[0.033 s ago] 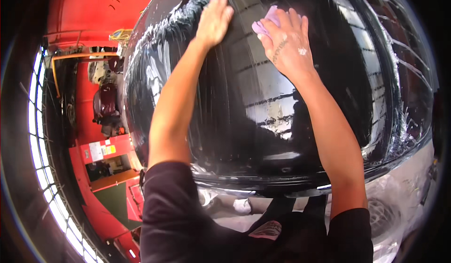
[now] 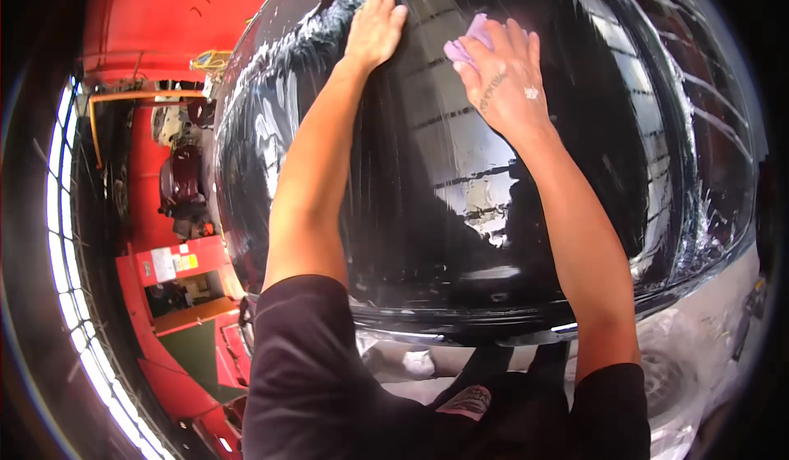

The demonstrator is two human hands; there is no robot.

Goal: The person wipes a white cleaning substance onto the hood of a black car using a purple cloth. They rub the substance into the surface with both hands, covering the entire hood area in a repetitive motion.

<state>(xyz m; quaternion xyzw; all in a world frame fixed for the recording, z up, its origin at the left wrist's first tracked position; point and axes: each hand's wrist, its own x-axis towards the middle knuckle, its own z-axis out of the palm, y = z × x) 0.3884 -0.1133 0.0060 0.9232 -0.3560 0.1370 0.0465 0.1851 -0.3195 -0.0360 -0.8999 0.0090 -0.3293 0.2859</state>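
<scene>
A large, glossy black car body panel (image 2: 394, 213) spreads out in front of me, curved and full of reflections. My left hand (image 2: 376, 31) rests flat on its far left part, fingers stretched forward and nothing held. Beside those fingertips runs a band of whitish smears (image 2: 325, 20). Farther right, my right hand (image 2: 508, 78) presses a folded lilac cloth (image 2: 478, 26) against the panel, and the fingers partly cover it. A white smudge marks the back of this hand. More pale streaks (image 2: 699, 230) lie along the panel's right edge.
Below the panel's near edge, a wheel (image 2: 662, 374) shows through clear plastic sheeting, and a white lump (image 2: 417, 362) lies near my legs. At left are a red wall, an orange pipe (image 2: 148, 95), pinned papers (image 2: 168, 264) and a dark red vehicle part (image 2: 182, 176).
The view has shifted very slightly. Both hands stay on the panel, and the cloth sits a touch farther right under my right hand.
</scene>
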